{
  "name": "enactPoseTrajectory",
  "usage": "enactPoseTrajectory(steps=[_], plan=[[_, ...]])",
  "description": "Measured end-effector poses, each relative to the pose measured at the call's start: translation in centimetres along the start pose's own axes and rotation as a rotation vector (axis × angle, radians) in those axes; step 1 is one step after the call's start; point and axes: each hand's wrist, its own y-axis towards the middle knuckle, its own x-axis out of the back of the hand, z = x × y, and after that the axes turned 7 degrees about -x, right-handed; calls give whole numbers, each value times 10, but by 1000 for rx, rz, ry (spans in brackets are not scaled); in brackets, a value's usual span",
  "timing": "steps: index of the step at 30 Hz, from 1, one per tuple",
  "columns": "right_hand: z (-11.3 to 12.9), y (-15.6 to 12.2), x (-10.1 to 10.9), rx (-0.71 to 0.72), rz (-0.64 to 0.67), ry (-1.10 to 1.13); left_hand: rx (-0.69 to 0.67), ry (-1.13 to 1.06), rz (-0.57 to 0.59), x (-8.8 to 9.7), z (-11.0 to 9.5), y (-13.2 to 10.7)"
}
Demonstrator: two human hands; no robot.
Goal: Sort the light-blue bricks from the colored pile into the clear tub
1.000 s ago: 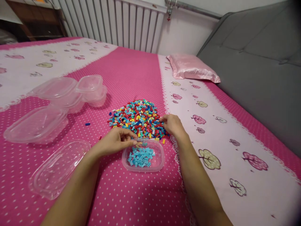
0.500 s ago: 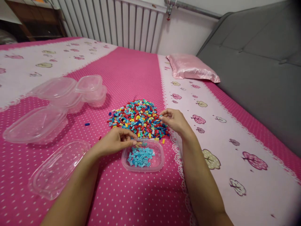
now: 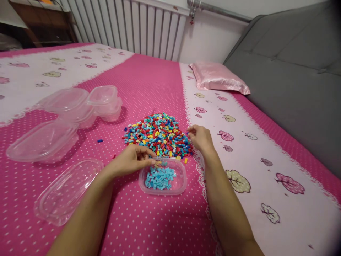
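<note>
A heap of small toy building bricks in red, blue, yellow and teal lies on the bed. In front of it stands a clear plastic container with light blue bricks in its left part. My left hand is closed on the container's far left rim, thumb over the edge. At the heap's right edge is my right hand, thumb and fingertips drawn together. A speck of dark blue shows at those fingertips; whether they hold it is unclear.
Lidded clear containers are grouped at the left, some stacked. A loose clear lid lies beside my left forearm. A single blue brick is left of the heap. Farther back are a pink pillow and a grey headboard.
My right hand has shifted slightly right, from the heap's side to its outer edge. The light blue piece at its fingertips no longer shows. My left hand keeps its place on the container.
</note>
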Motion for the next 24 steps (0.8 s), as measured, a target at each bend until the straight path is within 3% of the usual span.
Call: enactPoseTrajectory(steps=[4,7,13,24], plan=[[-9,6,-14,-4,106,-98,9,-13,-19,-1,1,1],[-13,8,-19,16,169,-47,0,-30,-111,0,2,2],[-13,9,-18,15,156,-30,44,8,-346,4,1,4],[-17,11,-19,-9,141,-71,62,269,-469,6,11,8]])
